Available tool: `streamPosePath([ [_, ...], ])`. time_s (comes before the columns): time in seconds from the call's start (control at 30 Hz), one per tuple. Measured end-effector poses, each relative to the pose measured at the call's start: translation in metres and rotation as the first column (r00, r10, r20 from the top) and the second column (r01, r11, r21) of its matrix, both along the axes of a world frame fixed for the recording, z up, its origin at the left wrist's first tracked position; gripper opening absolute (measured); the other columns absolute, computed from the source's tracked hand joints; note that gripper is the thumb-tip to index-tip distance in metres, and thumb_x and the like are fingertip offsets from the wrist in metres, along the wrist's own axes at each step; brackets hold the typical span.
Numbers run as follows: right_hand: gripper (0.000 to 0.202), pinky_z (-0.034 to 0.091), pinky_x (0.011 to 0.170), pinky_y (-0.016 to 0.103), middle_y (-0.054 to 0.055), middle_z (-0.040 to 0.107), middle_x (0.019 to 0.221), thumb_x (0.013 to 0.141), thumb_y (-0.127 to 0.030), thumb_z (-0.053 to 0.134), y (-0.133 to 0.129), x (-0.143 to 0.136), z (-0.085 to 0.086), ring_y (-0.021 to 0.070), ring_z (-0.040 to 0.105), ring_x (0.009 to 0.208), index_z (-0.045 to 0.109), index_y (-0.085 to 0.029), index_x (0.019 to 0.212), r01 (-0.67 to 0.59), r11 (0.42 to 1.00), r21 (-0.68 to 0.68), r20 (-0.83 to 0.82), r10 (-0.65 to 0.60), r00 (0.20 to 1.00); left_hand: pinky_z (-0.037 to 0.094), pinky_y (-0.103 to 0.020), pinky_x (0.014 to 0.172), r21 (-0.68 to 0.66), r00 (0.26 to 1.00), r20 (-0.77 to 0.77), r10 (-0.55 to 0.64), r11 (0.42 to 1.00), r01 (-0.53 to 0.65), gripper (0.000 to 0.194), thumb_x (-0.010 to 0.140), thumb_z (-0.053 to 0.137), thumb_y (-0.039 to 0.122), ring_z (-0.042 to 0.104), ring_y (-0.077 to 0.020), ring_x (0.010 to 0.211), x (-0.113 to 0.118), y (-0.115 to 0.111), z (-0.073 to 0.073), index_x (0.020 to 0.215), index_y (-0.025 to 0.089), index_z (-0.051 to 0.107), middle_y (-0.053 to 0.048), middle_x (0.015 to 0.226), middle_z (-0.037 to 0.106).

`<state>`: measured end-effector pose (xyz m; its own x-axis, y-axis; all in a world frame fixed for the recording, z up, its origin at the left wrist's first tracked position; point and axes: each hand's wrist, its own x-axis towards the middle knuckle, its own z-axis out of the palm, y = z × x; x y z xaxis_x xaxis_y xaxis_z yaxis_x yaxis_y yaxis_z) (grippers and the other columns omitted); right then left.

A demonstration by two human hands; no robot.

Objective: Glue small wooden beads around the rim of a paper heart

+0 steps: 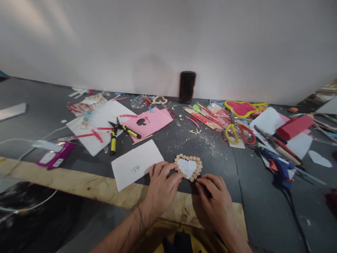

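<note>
A small heart-shaped frame, edged with little tan wooden pieces round a white paper centre, lies on the dark tabletop in front of me. My left hand grips its left side between thumb and fingers. At its lower right edge, near the tip, my right hand has thumb and forefinger pinched together on the rim; the exact contact there is partly hidden. Left of the heart lies a white card with green handwriting, its right corner beside my left hand.
Black-and-yellow pliers, pink paper and white sheets lie left. A phone leans against the wall. Scissors, red-patterned sticks and a blue glue gun with trailing cord are right. A purple box lies far left.
</note>
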<state>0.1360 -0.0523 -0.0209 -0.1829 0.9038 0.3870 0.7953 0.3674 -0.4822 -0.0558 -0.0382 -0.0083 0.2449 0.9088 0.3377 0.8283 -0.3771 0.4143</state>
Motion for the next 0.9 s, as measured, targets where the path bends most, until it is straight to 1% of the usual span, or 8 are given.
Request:
streamPosePath([
  [0.17, 0.014, 0.048, 0.070, 0.033, 0.006, 0.062, 0.084, 0.089, -0.026, 0.048, 0.000, 0.001, 0.002, 0.0187, 0.057, 0.079, 0.061, -0.021, 0.089, 0.022, 1.000, -0.016, -0.036, -0.023, 0.999, 0.032, -0.042, 0.087, 0.032, 1.000, 0.023, -0.010, 0.999, 0.009, 0.022, 0.087, 0.050, 0.017, 0.045, -0.0225, 0.101, -0.007, 0.007, 0.001, 0.093, 0.029, 0.067, -0.002, 0.109, 0.060],
  [0.33, 0.017, 0.047, 0.061, 0.028, 0.004, 0.061, 0.075, 0.092, -0.028, 0.040, -0.001, 0.004, -0.002, 0.0165, 0.058, 0.068, 0.055, -0.021, 0.086, 0.107, 0.994, -0.003, -0.073, -0.106, 0.992, 0.035, -0.041, 0.085, 0.074, 1.000, -0.005, 0.019, 0.997, -0.019, 0.023, 0.085, 0.050, 0.013, 0.045, -0.0232, 0.101, -0.017, 0.016, 0.003, 0.095, 0.027, 0.065, -0.003, 0.110, 0.059],
  [0.4, 0.018, 0.047, 0.060, 0.027, 0.004, 0.062, 0.075, 0.092, -0.028, 0.039, -0.003, 0.005, -0.003, 0.0159, 0.059, 0.067, 0.054, -0.021, 0.087, 0.152, 0.988, -0.013, -0.098, -0.152, 0.984, 0.035, -0.041, 0.085, 0.084, 0.999, -0.038, 0.025, 0.996, -0.022, 0.026, 0.083, 0.049, 0.011, 0.045, -0.0238, 0.102, -0.020, 0.022, 0.007, 0.097, 0.027, 0.065, -0.004, 0.111, 0.058],
  [0.47, 0.018, 0.047, 0.059, 0.025, 0.002, 0.062, 0.075, 0.092, -0.029, 0.038, -0.004, 0.007, -0.001, 0.0151, 0.060, 0.066, 0.054, -0.022, 0.086, 0.190, 0.980, -0.064, -0.129, -0.197, 0.972, 0.036, -0.042, 0.087, 0.089, 0.997, -0.072, 0.028, 0.996, -0.021, 0.030, 0.082, 0.048, 0.008, 0.045, -0.0241, 0.103, -0.024, 0.031, 0.013, 0.099, 0.027, 0.065, -0.005, 0.113, 0.057],
  [0.6, 0.018, 0.046, 0.058, 0.023, -0.001, 0.061, 0.073, 0.091, -0.032, 0.037, -0.004, 0.018, 0.010, 0.0139, 0.060, 0.063, 0.053, -0.024, 0.087, 0.251, 0.959, -0.132, -0.172, -0.272, 0.947, 0.035, -0.044, 0.091, 0.107, 0.993, -0.117, 0.019, 0.994, -0.006, 0.036, 0.081, 0.046, 0.005, 0.043, -0.0250, 0.108, -0.027, 0.053, 0.029, 0.102, 0.027, 0.065, -0.006, 0.115, 0.056],
  [0.7, 0.020, 0.044, 0.055, 0.023, 0.000, 0.060, 0.071, 0.090, -0.033, 0.037, 0.003, 0.035, 0.022, 0.0142, 0.058, 0.061, 0.053, -0.023, 0.084, 0.301, 0.948, -0.102, -0.144, -0.313, 0.939, 0.034, -0.045, 0.091, 0.085, 0.988, -0.135, -0.070, 0.993, 0.082, 0.041, 0.078, 0.047, 0.002, 0.041, -0.0251, 0.111, -0.025, 0.068, 0.035, 0.102, 0.028, 0.066, -0.005, 0.117, 0.055],
  [0.83, 0.020, 0.037, 0.046, 0.025, -0.002, 0.053, 0.061, 0.089, -0.034, 0.038, 0.016, 0.059, 0.037, 0.0125, 0.048, 0.046, 0.054, -0.022, 0.088, 0.365, 0.929, -0.058, -0.047, -0.368, 0.929, 0.032, -0.045, 0.093, 0.040, 0.977, -0.121, -0.173, 0.983, 0.179, 0.049, 0.071, 0.046, -0.003, 0.038, -0.0256, 0.117, -0.018, 0.077, 0.029, 0.100, 0.029, 0.068, -0.005, 0.120, 0.054],
  [0.9, 0.021, 0.038, 0.050, 0.026, 0.001, 0.056, 0.067, 0.089, -0.033, 0.038, 0.026, 0.064, 0.041, 0.0139, 0.051, 0.052, 0.055, -0.022, 0.093, 0.338, 0.941, -0.022, -0.008, -0.338, 0.941, 0.031, -0.046, 0.094, 0.029, 0.974, -0.114, -0.194, 0.980, 0.199, 0.049, 0.071, 0.045, -0.003, 0.037, -0.0257, 0.120, -0.015, 0.077, 0.023, 0.100, 0.029, 0.067, -0.005, 0.120, 0.054],
])
